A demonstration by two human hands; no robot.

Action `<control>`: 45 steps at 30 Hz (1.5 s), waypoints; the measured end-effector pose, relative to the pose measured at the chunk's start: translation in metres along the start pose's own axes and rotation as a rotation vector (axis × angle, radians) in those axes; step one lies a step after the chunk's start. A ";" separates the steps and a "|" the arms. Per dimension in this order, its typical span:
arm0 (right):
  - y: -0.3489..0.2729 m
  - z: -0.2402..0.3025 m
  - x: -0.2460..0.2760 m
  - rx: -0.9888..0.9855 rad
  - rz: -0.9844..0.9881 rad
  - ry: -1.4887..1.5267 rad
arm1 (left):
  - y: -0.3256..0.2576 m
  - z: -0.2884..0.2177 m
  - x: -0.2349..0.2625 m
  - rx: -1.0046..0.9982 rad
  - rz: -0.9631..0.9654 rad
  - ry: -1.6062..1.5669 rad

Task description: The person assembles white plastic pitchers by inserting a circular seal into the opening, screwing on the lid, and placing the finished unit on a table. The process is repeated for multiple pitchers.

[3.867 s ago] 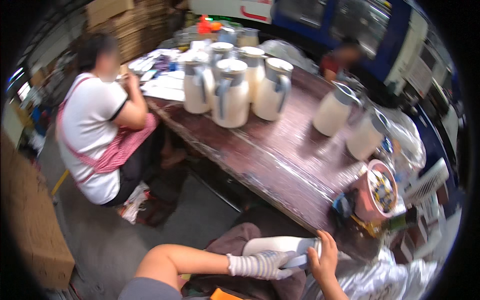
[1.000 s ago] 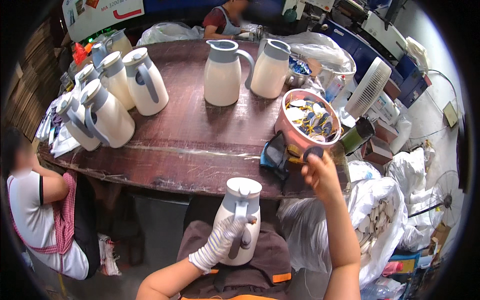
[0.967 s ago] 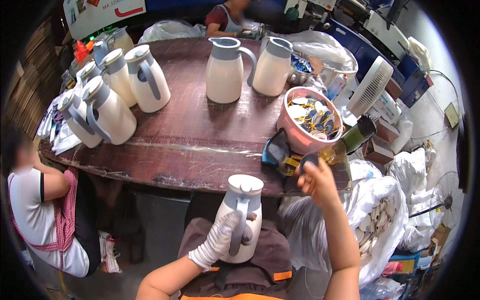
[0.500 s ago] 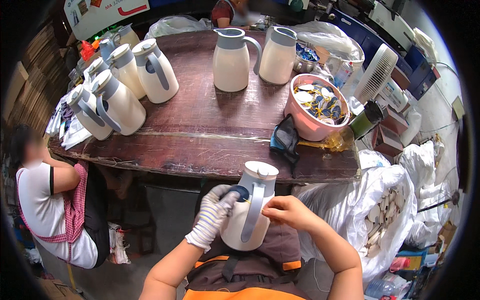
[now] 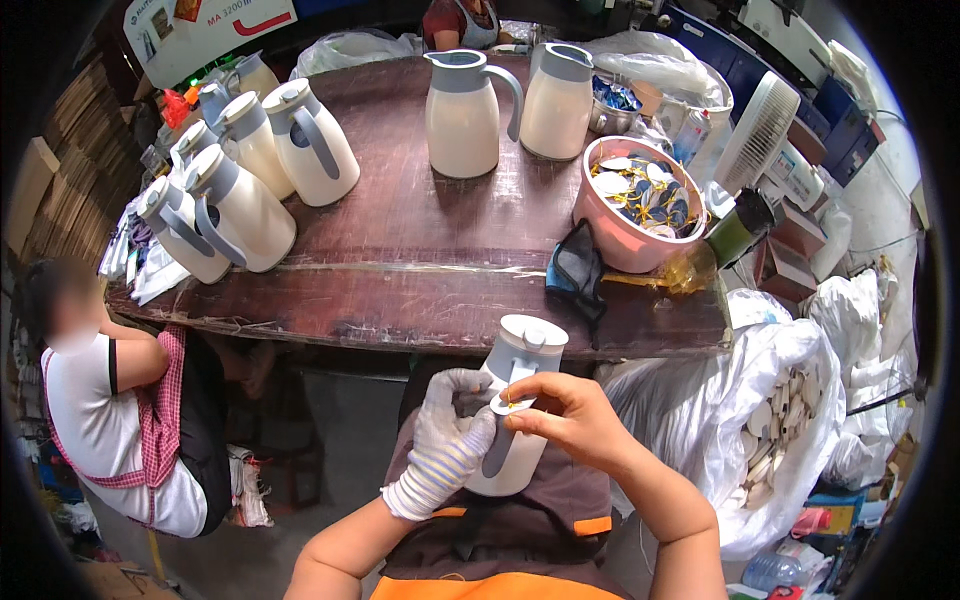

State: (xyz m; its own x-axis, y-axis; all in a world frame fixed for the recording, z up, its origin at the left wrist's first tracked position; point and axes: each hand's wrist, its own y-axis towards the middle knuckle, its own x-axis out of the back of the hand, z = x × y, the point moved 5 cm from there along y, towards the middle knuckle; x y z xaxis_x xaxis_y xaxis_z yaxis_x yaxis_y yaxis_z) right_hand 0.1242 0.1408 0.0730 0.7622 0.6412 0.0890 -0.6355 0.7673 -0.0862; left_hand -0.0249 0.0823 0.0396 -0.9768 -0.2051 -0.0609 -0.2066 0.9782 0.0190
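Note:
A cream vacuum jug (image 5: 518,458) with a grey collar, grey handle and white lid stands on my lap, leaning slightly right. In front of its handle is a small round hang tag (image 5: 507,407), pale side showing, with a yellow string. My left hand (image 5: 448,432), in a striped knit glove, is closed at the tag's left edge beside the jug. My bare right hand (image 5: 568,418) pinches at the tag and its string with thumb and forefinger. The fingers cover part of the handle.
Before me is a dark wooden table (image 5: 400,305). Several lidded jugs (image 5: 240,215) stand at its left, two lidless jugs (image 5: 463,120) at the back. A pink tub (image 5: 625,235) of tags and a black mesh item (image 5: 577,270) lie right. A plastic sack (image 5: 690,400) and a seated person (image 5: 130,430) flank me.
My right hand has moved left across the handle to the tag. The tag, dark side showing before in my left hand, now shows its pale side at the handle.

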 end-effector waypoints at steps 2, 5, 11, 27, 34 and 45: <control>0.006 0.015 0.003 0.130 -0.110 -0.308 | 0.005 0.019 -0.017 0.170 0.185 -0.416; 0.012 0.012 0.025 0.437 -0.365 -0.687 | 0.009 0.017 -0.020 0.464 0.259 -0.409; 0.003 -0.088 0.082 0.034 -0.537 -0.090 | 0.030 0.022 0.017 0.401 0.094 -0.429; -0.014 -0.103 0.040 -0.025 -0.381 -0.029 | 0.070 0.015 0.047 0.487 0.163 0.008; -0.022 -0.076 0.013 -0.083 -0.212 0.030 | 0.033 -0.034 0.087 0.106 -0.019 0.032; -0.014 -0.091 -0.006 -0.101 -0.137 0.045 | 0.128 -0.059 0.254 -0.498 -0.749 0.117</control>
State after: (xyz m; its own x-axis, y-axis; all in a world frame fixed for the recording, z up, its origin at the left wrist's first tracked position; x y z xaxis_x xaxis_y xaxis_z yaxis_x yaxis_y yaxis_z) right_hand 0.1395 0.1253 -0.0164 0.8470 0.5279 0.0627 -0.5114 0.8413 -0.1753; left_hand -0.3031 0.1538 0.0857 -0.5711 -0.8107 -0.1291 -0.7635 0.4668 0.4463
